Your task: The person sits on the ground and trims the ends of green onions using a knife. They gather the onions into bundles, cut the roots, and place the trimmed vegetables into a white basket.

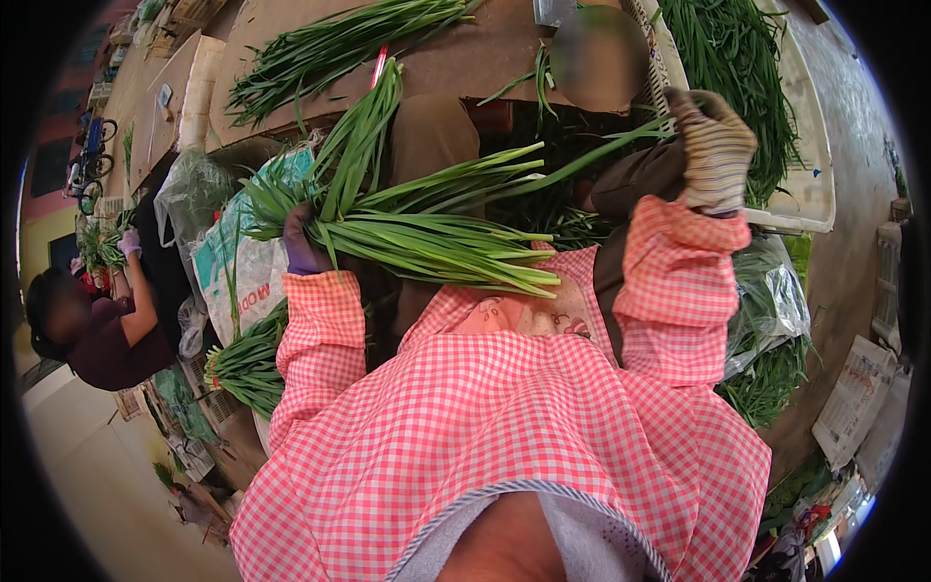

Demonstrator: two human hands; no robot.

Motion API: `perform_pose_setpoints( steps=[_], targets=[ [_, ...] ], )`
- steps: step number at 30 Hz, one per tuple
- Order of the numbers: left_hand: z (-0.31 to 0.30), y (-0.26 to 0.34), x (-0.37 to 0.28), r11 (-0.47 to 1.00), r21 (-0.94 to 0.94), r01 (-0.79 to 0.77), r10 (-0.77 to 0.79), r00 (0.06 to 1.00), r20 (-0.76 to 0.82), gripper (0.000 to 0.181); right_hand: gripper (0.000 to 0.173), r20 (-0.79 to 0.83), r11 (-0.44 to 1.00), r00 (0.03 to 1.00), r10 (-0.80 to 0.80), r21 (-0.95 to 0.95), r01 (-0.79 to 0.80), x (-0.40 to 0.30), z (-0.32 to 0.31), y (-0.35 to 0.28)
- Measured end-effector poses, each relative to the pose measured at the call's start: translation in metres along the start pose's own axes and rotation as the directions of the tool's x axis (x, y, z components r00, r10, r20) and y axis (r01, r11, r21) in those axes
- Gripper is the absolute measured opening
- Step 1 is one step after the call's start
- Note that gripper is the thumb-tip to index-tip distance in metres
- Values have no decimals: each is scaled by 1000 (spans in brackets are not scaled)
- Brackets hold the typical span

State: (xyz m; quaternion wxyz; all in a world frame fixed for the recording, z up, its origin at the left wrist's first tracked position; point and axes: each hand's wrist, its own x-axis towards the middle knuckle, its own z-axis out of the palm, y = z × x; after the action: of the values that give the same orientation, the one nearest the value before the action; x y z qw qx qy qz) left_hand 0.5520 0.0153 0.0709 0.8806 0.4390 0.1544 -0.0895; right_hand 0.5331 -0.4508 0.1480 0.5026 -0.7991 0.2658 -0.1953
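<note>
My left hand, in a dark purple glove, is closed around a thick bunch of long flat green leaves, likely garlic chives. Their pale stem ends fan out to the right over my lap, and some leaves stick up towards the worktable. My right hand wears a striped knitted glove and is raised at the side of a white plastic crate. A few longer chive stalks stretch from the bunch up to that glove. Its fingers are curled, and whether they grip the stalks is unclear.
More chives lie on the brown worktable and fill the crate. A tied bundle rests by my left arm, near a printed sack. Plastic-covered greens stand at my right. A co-worker handles greens at far left.
</note>
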Motion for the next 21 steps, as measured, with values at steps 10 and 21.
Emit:
perform_pose_setpoints(
  steps=[10, 21],
  targets=[
    [-53, -14, 23, 963, 190, -193, 206, 977, -54, 33, 48, 592, 970, 806, 6, -200, 140, -53, 62, 37],
    [2, -8, 4, 986, -7, -164, 161, 978, -132, 37, 35, 205, 895, 954, -219, -346, 280, 6, -2, 14]
  ],
)
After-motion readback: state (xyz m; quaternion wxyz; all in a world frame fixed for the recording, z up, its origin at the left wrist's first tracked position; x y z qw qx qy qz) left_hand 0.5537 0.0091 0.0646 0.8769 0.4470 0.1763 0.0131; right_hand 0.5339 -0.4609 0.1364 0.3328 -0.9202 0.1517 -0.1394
